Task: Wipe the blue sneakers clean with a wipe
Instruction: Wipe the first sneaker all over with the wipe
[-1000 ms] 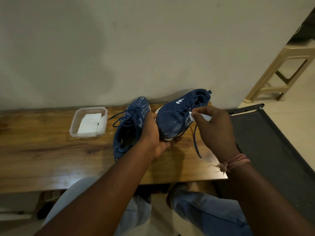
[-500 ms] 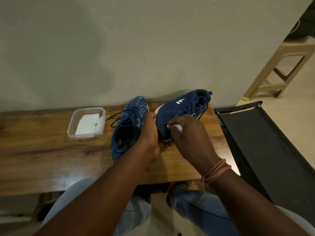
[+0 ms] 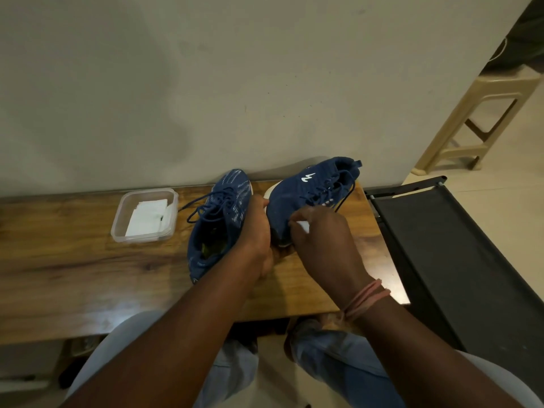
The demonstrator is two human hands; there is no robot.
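Note:
Two blue sneakers are at the back of the wooden table (image 3: 88, 278). One blue sneaker (image 3: 219, 219) lies flat on the wood with its laces loose. The other blue sneaker (image 3: 309, 189), with a white logo, is lifted and tilted; my left hand (image 3: 259, 231) grips its toe end from below. My right hand (image 3: 321, 240) pinches a white wipe (image 3: 303, 225) and presses it against the side of the lifted sneaker near the toe.
A clear plastic tub (image 3: 117, 228) with folded white wipes (image 3: 147, 217) stands left of the sneakers. The wall runs right behind the table. A black folding frame (image 3: 459, 260) adjoins the table's right end, and a beige plastic stool (image 3: 482, 119) stands beyond it.
My right hand with the wipe has moved from the laces on the sneaker's upper part leftward to the side near the toe. My left hand keeps its hold.

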